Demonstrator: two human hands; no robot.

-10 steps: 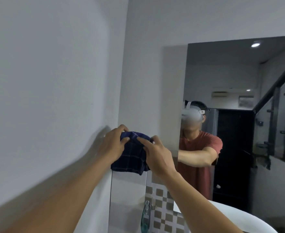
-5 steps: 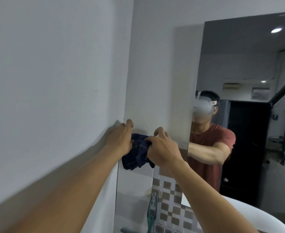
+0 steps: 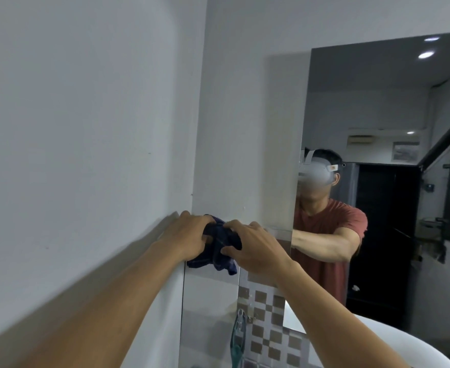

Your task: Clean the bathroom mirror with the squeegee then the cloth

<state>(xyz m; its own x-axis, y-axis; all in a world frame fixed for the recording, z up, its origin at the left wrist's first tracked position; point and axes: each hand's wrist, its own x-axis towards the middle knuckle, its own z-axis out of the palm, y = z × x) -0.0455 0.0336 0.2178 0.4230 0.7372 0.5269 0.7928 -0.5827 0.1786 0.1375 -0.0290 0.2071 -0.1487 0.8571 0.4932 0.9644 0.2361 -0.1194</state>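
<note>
No brand, label or writing can be read anywhere in view; a small framed picture reflected in the mirror (image 3: 377,115) is too blurred to make out. The cloth (image 3: 220,245), dark blue with a faint check, is bunched between both hands in the corner where the left wall (image 3: 86,128) meets the back wall, at the top edge of the tiling; the left hand (image 3: 189,235) is curled shut around its left side, fingers wrapped over the fabric; the right hand (image 3: 253,248) clamps its right side, thumb beneath and fingers over the top; a loose end of the cloth hangs just below the hands. The mirror stands to the right of the hands, and its glass shows the person in a red T-shirt with a white headset, a dark doorway, a stair rail and ceiling lights. Below the hands a green-handled tool (image 3: 238,338) hangs on a hook against the checkered tiles (image 3: 269,325); whether it is the squeegee I cannot tell; a white basin (image 3: 404,349) curves in at lower right, partly hidden by the right forearm.
</note>
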